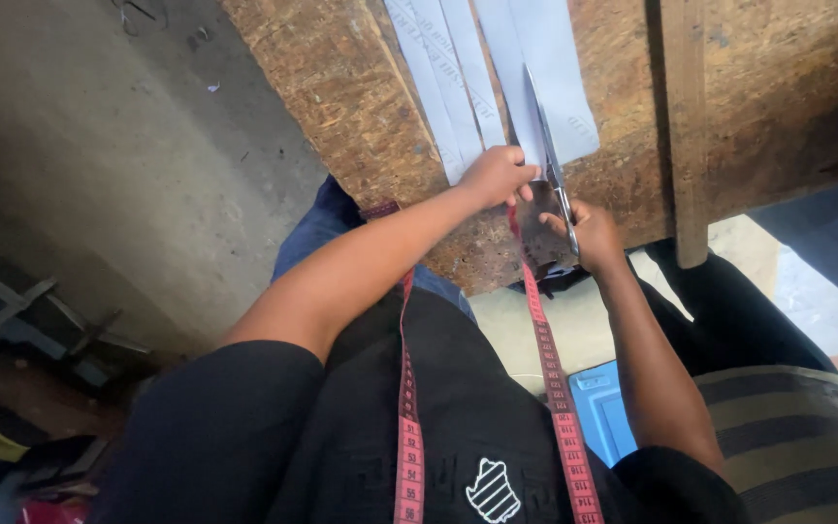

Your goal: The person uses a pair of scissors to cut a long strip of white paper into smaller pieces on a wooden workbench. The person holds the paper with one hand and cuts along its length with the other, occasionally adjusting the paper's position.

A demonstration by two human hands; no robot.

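Floor [99, 126]: grey concrete is filling the left side of the view, with dim clutter lying at its lower left edge
Surface [361, 87]: a rough chipboard top is running across the upper part of the view, its near edge sitting just above the person's lap
Narrow strips [443, 78]: several pale grey cloth strips are lying side by side on the surface, left of the wider piece
Left hand [497, 175]: it is lying knuckles up with fingers curled, pressing down on the near ends of the strips and touching the wider piece beside the blades
Tape measure [550, 359]: a red tape is hanging round the person's neck, its two ends trailing down over the dark top, one end reaching up to the hands
Wide piece [545, 68]: a broader pale grey cloth is lying on the surface, its near end lying at the hands
Scissors [547, 146]: long metal blades are pointing away from the person and lying along the wide piece
Right hand [594, 233]: it is gripping the scissors at the handles, at the surface's near edge
Wooden slat [686, 126]: a plain batten is lying on the surface, well right of the cloth
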